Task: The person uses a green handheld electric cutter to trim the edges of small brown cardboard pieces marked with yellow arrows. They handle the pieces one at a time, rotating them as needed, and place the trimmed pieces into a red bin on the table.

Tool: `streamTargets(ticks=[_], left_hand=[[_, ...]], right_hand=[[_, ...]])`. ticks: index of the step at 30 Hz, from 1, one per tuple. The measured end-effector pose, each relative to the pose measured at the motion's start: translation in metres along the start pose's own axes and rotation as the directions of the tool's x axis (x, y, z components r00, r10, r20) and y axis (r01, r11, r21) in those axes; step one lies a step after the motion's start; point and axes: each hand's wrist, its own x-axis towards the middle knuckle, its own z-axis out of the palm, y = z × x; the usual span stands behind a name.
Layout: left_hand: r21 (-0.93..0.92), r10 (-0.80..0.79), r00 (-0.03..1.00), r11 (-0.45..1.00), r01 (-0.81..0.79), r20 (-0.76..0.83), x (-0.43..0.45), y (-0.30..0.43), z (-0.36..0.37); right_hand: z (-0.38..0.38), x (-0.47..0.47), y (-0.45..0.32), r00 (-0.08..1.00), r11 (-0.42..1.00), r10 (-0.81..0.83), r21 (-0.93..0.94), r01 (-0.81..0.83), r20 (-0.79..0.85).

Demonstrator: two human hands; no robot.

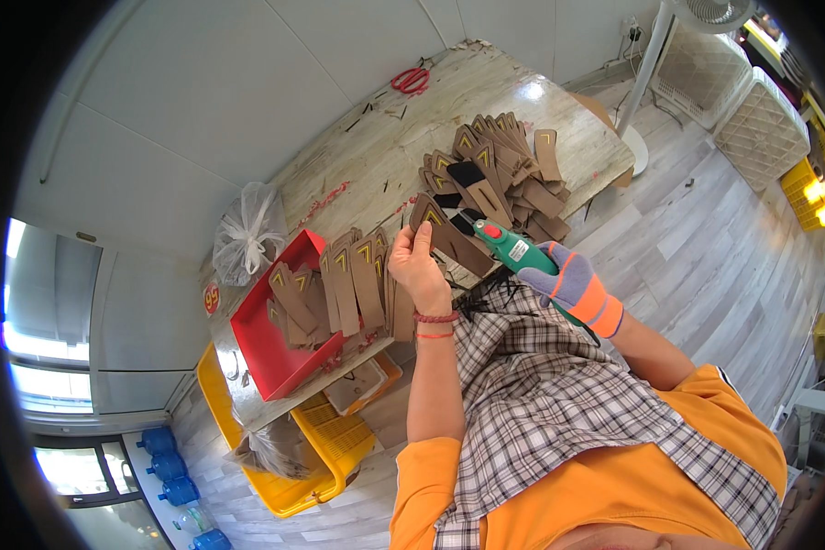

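My bare left hand [416,265] pinches a brown strap-shaped fabric piece [447,240] by its rounded end, which bears a yellow angular mark. My right hand [581,289], in a grey-purple and orange glove, grips green electric scissors [519,249] with a red button. Their dark tip lies close beside the held piece; I cannot tell whether it touches. Beyond my hands, a heap of similar brown pieces [522,168] covers part of the table, some showing black patches. A row of more pieces [361,282] stands left of my left hand, reaching into a red tray [275,371].
Red-handled scissors [410,81] lie at the far edge of the table [378,148], among dark scraps. A knotted clear plastic bag [244,234] sits by the wall. Below is a yellow crate [285,498]. A fan's white pole [643,75] stands beyond the table's right end.
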Motion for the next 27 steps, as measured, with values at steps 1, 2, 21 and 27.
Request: streamTargets(ticks=[1, 2, 21, 27], left_hand=[[-0.013, -0.014, 1.000, 1.000, 0.014, -0.012, -0.001, 0.001, 0.000], [-0.033, -0.022, 1.000, 0.999, 0.022, -0.016, -0.001, 0.002, 0.000], [-0.206, -0.235, 0.972, 0.950, 0.232, 0.010, -0.026, -0.015, 0.008], [-0.207, -0.254, 0.965, 0.943, 0.261, 0.060, -0.034, -0.018, 0.010]], right_hand=[[0.002, 0.001, 0.002, 1.000, 1.000, -0.017, -0.013, 0.017, 0.002], [0.003, 0.001, 0.004, 0.999, 0.999, -0.033, -0.026, 0.033, 0.004], [0.008, -0.005, -0.009, 1.000, 0.999, -0.005, 0.055, 0.004, 0.019], [0.008, -0.005, -0.013, 1.000, 0.997, 0.009, 0.074, -0.010, 0.011]])
